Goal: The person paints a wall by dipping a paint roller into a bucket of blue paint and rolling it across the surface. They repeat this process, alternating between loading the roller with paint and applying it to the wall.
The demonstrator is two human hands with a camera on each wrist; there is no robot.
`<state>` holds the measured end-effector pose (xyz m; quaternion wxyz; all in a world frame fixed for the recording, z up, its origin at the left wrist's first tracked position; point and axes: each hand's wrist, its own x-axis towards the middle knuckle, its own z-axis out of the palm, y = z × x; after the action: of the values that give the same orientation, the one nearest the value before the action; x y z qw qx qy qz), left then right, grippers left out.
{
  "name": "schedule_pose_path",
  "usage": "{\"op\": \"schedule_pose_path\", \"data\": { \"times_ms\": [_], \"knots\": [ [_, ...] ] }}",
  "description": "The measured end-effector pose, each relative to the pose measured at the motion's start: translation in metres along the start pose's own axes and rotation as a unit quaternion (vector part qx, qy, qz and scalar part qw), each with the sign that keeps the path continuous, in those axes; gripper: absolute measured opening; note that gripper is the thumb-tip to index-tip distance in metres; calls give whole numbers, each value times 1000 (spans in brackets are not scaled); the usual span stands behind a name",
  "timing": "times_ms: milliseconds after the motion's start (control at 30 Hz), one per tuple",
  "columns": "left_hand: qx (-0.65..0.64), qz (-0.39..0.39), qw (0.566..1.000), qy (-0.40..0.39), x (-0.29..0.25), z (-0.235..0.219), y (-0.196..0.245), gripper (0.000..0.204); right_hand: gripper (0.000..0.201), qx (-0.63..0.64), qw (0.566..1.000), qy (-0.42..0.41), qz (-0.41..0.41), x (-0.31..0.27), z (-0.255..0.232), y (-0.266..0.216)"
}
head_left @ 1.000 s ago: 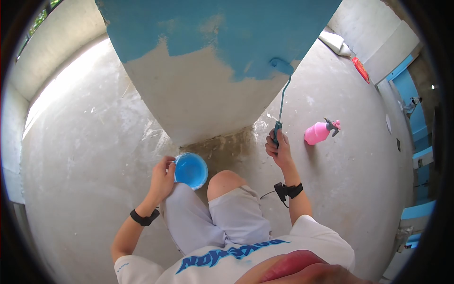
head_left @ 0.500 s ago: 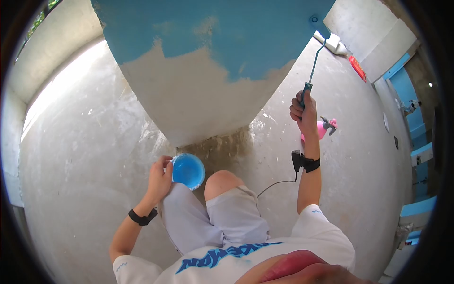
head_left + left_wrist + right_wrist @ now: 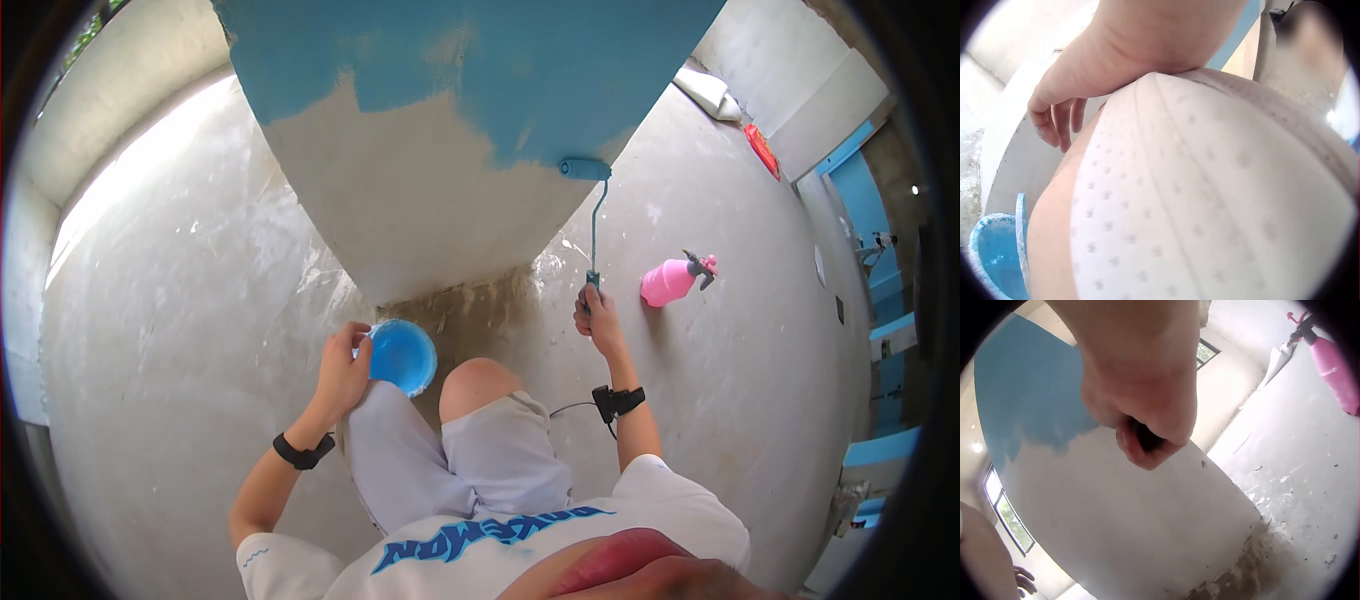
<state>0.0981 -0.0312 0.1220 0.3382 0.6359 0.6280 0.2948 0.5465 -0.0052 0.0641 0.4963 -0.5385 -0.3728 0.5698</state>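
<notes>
My right hand (image 3: 598, 318) grips the handle of a paint roller (image 3: 585, 168). Its blue sleeve lies at the lower edge of the blue paint, near the right edge of a pillar face (image 3: 420, 190) that is bare grey below. In the right wrist view the fingers of that hand (image 3: 1141, 406) are curled round the dark handle, and the roller head is hidden. My left hand (image 3: 1072, 94) rests on my knee, its fingers hanging loosely with nothing held. Below them, in the left wrist view, is a blue bucket (image 3: 997, 250) with paint-smeared rim.
A pink spray bottle (image 3: 668, 283) with a dark nozzle stands on the floor right of my right hand. Farther back lie a red packet (image 3: 762, 151) and a white bundle (image 3: 710, 93) along the wall. A dark damp patch (image 3: 490, 315) borders the pillar's base.
The roller went up to the pillar's upper right edge, then came back down to the paint's lower boundary with my right hand. My left hand has stayed at the knee.
</notes>
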Motion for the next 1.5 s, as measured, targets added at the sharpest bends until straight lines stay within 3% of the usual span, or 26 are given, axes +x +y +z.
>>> {"op": "schedule_pose_path", "data": {
  "times_ms": [67,133,433,600,633,700,767,900,1033,1133,1367,1500],
  "knots": [
    [-3,-1,1000,-1,-1,-3,3,23,35,22,1000,10,5,-13,-2,-10],
    [-6,-3,1000,2,-1,-5,1,23,34,-38,997,69,-12,-24,4,-24],
    [-15,3,1000,-6,1,-2,-3,24,32,-30,984,69,-164,-23,33,-173],
    [-50,-22,998,-13,-2,-3,-6,25,35,-87,980,62,-169,-6,51,-203],
    [-50,-24,998,-13,-2,-3,-8,25,35,-87,980,61,-167,-1,51,-200],
    [-25,-13,1000,-8,-1,-4,-12,25,40,-156,978,114,-76,13,48,-184],
    [-32,-15,999,-10,-1,-4,-11,25,43,-201,958,195,-58,28,50,-157],
    [-45,-45,998,-26,0,-3,-1,25,45,-171,967,191,-4,35,52,-87],
    [-44,-29,999,-14,2,4,-4,24,44,-298,926,232,-13,39,38,-11],
    [-18,-1,1000,-14,5,4,-7,25,40,-229,951,200,53,17,49,-12],
    [-42,-25,998,-37,3,-6,-4,27,38,-143,973,177,31,-29,73,-44],
    [-53,-22,998,-37,1,-6,-4,25,37,-78,994,63,-31,-41,71,-44]
  ]
}}
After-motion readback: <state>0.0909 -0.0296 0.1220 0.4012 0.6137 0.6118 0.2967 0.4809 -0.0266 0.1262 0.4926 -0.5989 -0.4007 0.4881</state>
